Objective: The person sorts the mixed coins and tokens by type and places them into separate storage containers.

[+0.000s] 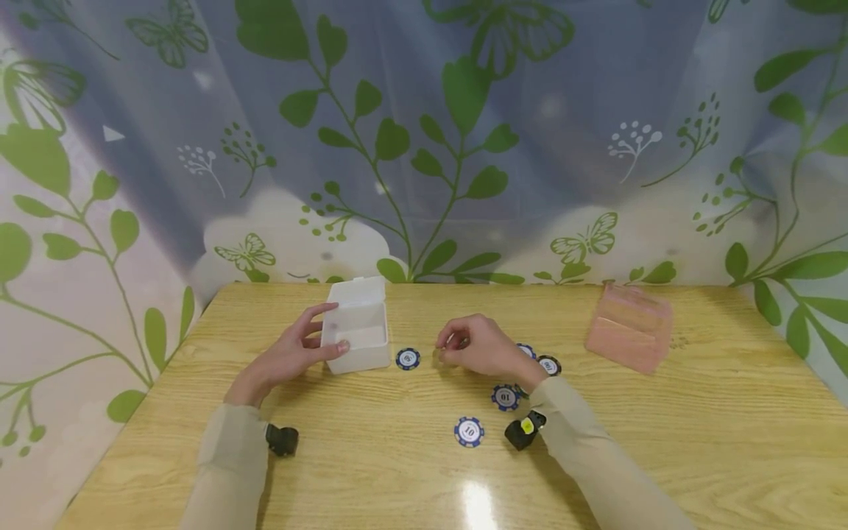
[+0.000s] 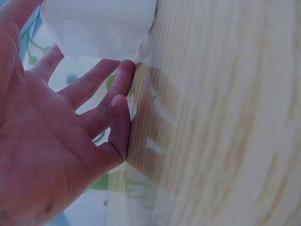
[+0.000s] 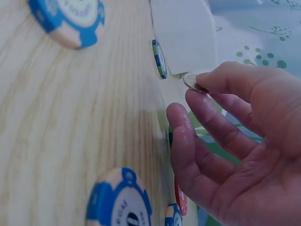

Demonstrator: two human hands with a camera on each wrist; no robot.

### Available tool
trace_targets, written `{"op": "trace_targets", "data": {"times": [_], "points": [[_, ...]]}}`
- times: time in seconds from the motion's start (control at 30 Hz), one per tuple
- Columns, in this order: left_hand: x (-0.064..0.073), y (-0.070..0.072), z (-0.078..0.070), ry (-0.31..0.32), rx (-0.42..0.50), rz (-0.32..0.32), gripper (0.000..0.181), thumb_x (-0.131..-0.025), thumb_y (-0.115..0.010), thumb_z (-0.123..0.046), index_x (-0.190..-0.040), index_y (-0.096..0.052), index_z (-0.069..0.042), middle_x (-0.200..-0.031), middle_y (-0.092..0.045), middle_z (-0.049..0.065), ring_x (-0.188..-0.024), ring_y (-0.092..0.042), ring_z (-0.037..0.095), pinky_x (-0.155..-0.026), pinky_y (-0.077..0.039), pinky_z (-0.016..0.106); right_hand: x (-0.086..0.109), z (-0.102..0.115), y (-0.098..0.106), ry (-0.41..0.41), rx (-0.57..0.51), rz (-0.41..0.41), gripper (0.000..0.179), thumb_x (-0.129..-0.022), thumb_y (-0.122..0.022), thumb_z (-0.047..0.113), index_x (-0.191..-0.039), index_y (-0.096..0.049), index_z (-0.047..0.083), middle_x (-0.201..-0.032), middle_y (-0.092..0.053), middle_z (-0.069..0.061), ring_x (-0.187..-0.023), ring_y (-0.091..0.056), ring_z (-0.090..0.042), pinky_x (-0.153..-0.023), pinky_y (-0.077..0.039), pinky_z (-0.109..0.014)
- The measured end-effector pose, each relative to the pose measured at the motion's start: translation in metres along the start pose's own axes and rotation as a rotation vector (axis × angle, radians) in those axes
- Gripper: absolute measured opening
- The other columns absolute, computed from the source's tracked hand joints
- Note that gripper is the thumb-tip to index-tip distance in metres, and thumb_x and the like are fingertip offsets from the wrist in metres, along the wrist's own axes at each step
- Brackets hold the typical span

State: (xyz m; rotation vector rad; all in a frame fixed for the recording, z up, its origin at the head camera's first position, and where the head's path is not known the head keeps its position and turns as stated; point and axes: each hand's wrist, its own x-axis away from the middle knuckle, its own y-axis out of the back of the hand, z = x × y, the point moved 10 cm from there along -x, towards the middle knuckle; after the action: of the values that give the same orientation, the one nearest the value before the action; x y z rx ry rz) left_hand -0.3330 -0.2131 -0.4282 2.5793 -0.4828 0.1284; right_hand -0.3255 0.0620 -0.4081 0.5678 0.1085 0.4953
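Observation:
My left hand grips a white plastic box by its left side, with the thumb at the front rim and a finger near the hinge. The box's lid stands raised at the back. Between thumb and forefinger, my right hand pinches a small coin, which shows best in the right wrist view. It hovers over the table to the right of the box. A blue-rimmed poker chip lies flat between the box and that hand.
More poker chips lie near the right wrist: a blue one, a dark one and another blue one nearer me. A red chip shows in the right wrist view. A pink translucent case lies at the right. A patterned curtain hangs behind.

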Motion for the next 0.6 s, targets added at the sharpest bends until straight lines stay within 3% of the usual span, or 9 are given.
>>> {"op": "trace_targets", "data": {"times": [0.23, 0.37, 0.6], "points": [[0.001, -0.001, 0.000, 0.008, -0.008, -0.004, 0.087, -0.095, -0.073, -0.037, -0.163, -0.018, -0.028, -0.161, -0.035, 0.024, -0.139, -0.051, 0.044, -0.101, -0.047, 0.048, 0.001, -0.011, 0.002, -0.079, -0.172, -0.041, 0.012, -0.094, -0.073, 0.017, -0.105, -0.072, 0.011, -0.087, -0.067, -0.005, -0.073, -0.064, -0.022, -0.059, -0.051, -0.030], [0.001, -0.001, -0.001, 0.003, -0.008, -0.003, 0.086, -0.096, -0.073, -0.037, -0.162, -0.019, -0.027, -0.161, -0.035, 0.024, -0.138, -0.052, 0.044, -0.098, -0.048, 0.045, 0.001, -0.015, 0.007, -0.100, -0.206, -0.095, 0.015, -0.094, -0.073, 0.016, -0.107, -0.072, 0.010, -0.088, -0.069, -0.008, -0.077, -0.069, -0.026, -0.060, -0.051, -0.030], [0.001, 0.000, -0.001, -0.009, -0.001, 0.002, 0.086, -0.096, -0.072, -0.035, -0.163, -0.018, -0.026, -0.160, -0.036, 0.025, -0.138, -0.052, 0.044, -0.095, -0.049, 0.041, -0.001, -0.016, 0.011, -0.131, -0.242, -0.134, 0.015, -0.094, -0.074, 0.018, -0.107, -0.072, 0.011, -0.089, -0.069, -0.006, -0.070, -0.063, -0.024, -0.060, -0.049, -0.031]]}}
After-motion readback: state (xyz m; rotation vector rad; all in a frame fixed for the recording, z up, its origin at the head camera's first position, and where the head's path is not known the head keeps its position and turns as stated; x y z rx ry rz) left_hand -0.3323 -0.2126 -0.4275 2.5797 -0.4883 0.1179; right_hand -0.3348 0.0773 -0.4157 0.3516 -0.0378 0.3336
